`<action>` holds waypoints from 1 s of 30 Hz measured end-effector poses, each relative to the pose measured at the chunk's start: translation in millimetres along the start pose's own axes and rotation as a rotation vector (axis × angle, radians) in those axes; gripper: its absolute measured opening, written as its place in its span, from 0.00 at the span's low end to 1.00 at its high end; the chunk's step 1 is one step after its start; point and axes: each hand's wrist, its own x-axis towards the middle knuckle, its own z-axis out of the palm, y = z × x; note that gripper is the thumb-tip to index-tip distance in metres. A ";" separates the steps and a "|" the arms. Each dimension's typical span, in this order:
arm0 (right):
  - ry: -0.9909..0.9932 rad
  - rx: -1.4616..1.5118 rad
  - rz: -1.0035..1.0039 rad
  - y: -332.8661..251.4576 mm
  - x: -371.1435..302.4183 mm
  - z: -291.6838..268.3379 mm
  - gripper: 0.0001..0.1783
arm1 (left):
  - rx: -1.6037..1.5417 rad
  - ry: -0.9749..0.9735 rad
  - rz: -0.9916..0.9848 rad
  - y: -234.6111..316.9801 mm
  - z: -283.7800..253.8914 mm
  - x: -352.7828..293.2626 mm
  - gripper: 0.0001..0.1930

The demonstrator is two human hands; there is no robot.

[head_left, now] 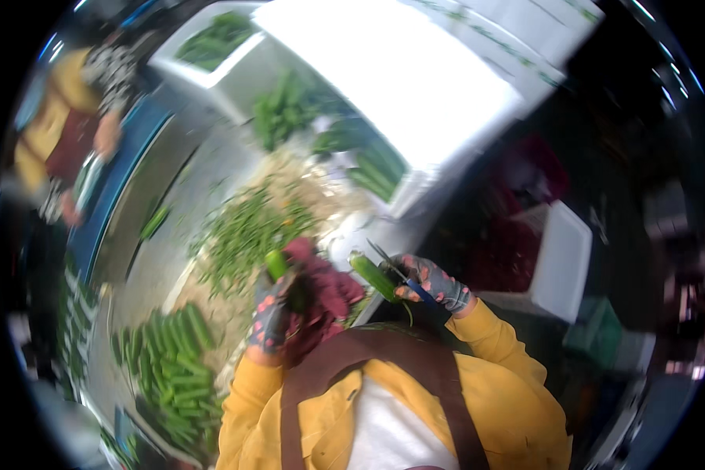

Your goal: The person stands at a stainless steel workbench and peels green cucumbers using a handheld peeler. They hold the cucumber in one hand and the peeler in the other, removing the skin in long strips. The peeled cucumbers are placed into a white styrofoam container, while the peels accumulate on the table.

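Note:
Both my hands wear dark gloves with pink patches. My left hand (270,317) is closed round a green cucumber (276,265), its end sticking up past the fingers. Beside it lies a crumpled maroon cloth (325,286). In my right hand (438,283) is another cucumber (372,276), its pale tip pointing up and left. The same hand grips a slim tool with a dark blade and blue handle (420,291); whether knife or scissors I cannot tell. A heap of small green trimmings (250,235) covers the table beyond my hands.
Many cucumbers (172,368) lie in rows at the left. White foam boxes (239,82) with green produce stand at the far side, one under a white lid (399,70). Another foam box (567,262) is at the right. Across a blue-edged belt, a co-worker (70,125) handles something, blurred.

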 end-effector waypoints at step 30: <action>-0.095 0.534 -0.084 -64.7 175.7 81.9 0.14 | -0.039 -0.048 -0.031 -12.9 -43.7 -25.2 0.12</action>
